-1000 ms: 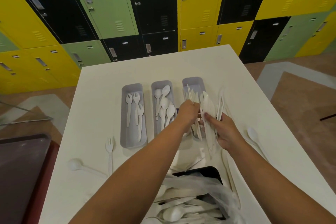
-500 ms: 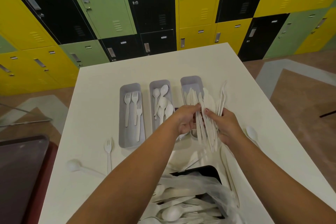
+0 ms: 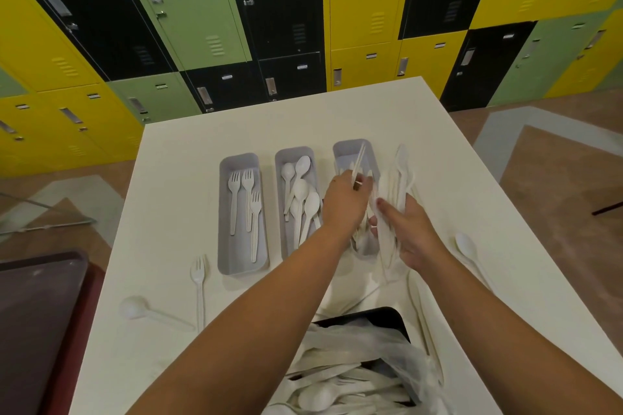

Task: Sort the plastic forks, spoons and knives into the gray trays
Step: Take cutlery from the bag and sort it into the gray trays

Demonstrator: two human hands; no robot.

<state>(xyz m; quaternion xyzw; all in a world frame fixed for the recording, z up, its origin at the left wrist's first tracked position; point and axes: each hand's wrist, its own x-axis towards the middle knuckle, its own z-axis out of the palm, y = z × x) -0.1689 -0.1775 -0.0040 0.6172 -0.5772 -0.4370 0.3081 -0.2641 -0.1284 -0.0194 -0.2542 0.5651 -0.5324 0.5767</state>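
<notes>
Three gray trays stand side by side on the white table [image 3: 337, 111]. The left tray [image 3: 224, 212] holds three white forks, the middle tray [image 3: 279, 178] holds several white spoons, and the right tray [image 3: 347, 148] holds knives. My left hand [image 3: 344, 202] hovers over the right tray, pinching one white knife [image 3: 360, 158] that points away from me. Beside it, my right hand [image 3: 408, 232] grips a bundle of white cutlery [image 3: 391, 192], mostly knives, standing above the right tray's right edge.
A loose fork [image 3: 198, 283] and spoon [image 3: 138, 308] lie front left; another spoon [image 3: 467, 246] lies to the right. A black bin [image 3: 381, 317] with a plastic bag of mixed white cutlery sits at the near edge. Colored lockers stand behind the table, dark trays at left.
My left hand has drawn one knife out of the bundle and moved it forward over the right tray. The right hand has kept hold of the bundle and shifted a little right.
</notes>
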